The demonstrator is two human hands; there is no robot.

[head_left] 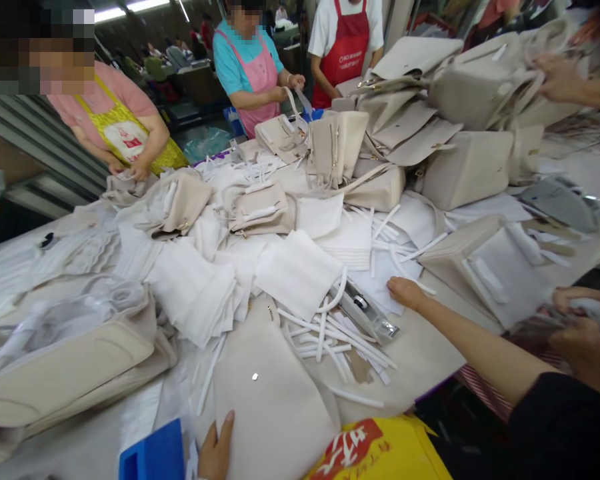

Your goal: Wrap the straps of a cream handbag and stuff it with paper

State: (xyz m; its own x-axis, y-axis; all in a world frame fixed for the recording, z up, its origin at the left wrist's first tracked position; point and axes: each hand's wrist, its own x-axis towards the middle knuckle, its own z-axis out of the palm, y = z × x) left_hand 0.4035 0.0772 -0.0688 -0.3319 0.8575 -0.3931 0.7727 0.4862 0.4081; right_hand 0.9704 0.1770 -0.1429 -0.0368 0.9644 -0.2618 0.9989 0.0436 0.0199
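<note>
A beige handbag [275,400] with a small metal fitting on its flap lies in front of me. At its left edge rests my left hand [216,448], thumb and a finger stretched and apart, touching the bag's side; the lower hand is cut off by the frame. My right hand [405,293] reaches across the table with its fingers curled down over a white sheet [377,287], beside white foam tubes [397,260]. Whatever its fingertips hold is hidden. Between the hands lie more white tubes [325,340], a clear-wrapped strap [363,307] and stacked white padding sheets [300,273].
A yellow printed bag [380,453] and a blue box [153,453] sit at the near edge. A large beige bag [65,373] lies left. Handbags pile up at the back right [465,160]. Several co-workers stand around the table; another person's hands [587,327] are at right.
</note>
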